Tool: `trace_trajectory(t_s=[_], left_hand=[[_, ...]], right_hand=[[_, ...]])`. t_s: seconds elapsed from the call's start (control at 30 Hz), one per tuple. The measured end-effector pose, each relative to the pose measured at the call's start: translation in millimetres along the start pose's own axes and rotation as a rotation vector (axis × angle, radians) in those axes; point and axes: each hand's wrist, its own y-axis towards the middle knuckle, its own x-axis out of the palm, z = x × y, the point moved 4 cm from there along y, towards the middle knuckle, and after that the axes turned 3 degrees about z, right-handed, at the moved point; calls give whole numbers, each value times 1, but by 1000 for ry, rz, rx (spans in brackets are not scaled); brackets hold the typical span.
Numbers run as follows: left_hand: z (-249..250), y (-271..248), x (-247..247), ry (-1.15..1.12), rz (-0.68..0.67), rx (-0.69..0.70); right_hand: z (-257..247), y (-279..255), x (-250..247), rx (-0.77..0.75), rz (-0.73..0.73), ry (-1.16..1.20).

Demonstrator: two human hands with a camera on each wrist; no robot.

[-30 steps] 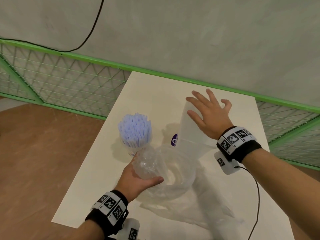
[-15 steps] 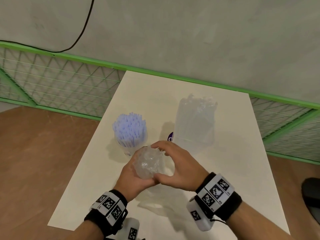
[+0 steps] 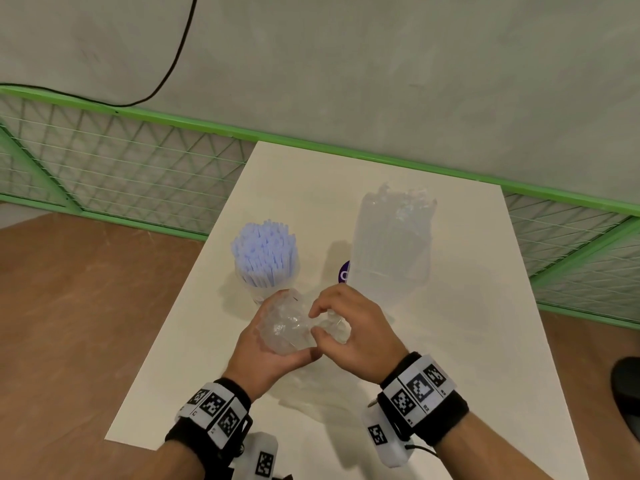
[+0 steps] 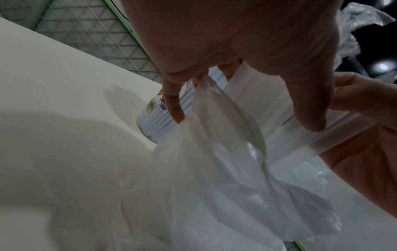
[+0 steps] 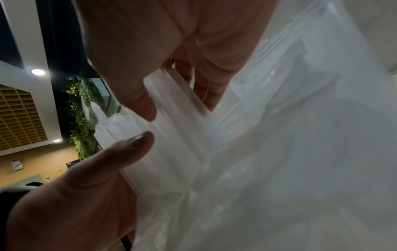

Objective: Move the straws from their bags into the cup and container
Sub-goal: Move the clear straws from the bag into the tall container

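Clear plastic bag [image 3: 287,327], now crumpled into a ball, sits in the left hand [image 3: 266,344], whose grip curls round it above the near middle of the tabletop [image 3: 450,341]; the right hand [image 3: 356,334], which a second ago lay on the container [image 3: 391,237] toward the far right edge, has come back and pinches the bag too; blue straws [image 3: 265,247] stand in the cup [image 3: 266,289] toward the left edge, clear ones in the container; transfer looks finished, only bag tidying left.
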Motion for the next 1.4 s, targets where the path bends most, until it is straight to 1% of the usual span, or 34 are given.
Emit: trace_trajectory(t_s=[0.1, 0.23, 0.3, 0.47, 0.67, 0.83, 0.93, 1.07, 1.17, 1.23, 1.3, 1.33, 1.4], left_hand=[[0, -1, 0, 12, -1, 14], [3, -4, 1, 17, -8, 15], [4, -5, 0, 6, -3, 11], [5, -5, 1, 16, 10, 18], [3, -3, 2, 8, 23, 7], [3, -2, 4, -1, 10, 5], [4, -1, 5, -9, 6, 13], [1, 1, 3, -48, 21, 13], [-1, 2, 1, -35, 24, 22], [-1, 3, 1, -38, 28, 23], [-1, 3, 1, -35, 18, 14], [0, 3, 1, -40, 16, 9], [1, 3, 2, -48, 10, 2]], right_hand=[[3, -3, 2, 23, 3, 14], [9, -6, 2, 123, 27, 32], [9, -6, 0, 140, 48, 25], [7, -2, -7, 56, 119, -88], [3, 7, -23, 9, 210, -213], [4, 13, -24, 2, 131, -225], [2, 15, -31, 21, 142, -184], [-12, 23, -66, 40, 272, -94], [-39, 31, -107, 35, 396, -10], [-58, 38, -144, -13, 509, 99], [-67, 46, -187, -98, 609, 160], [-68, 51, -207, -132, 645, 164], [-61, 63, -235, -149, 671, 176]])
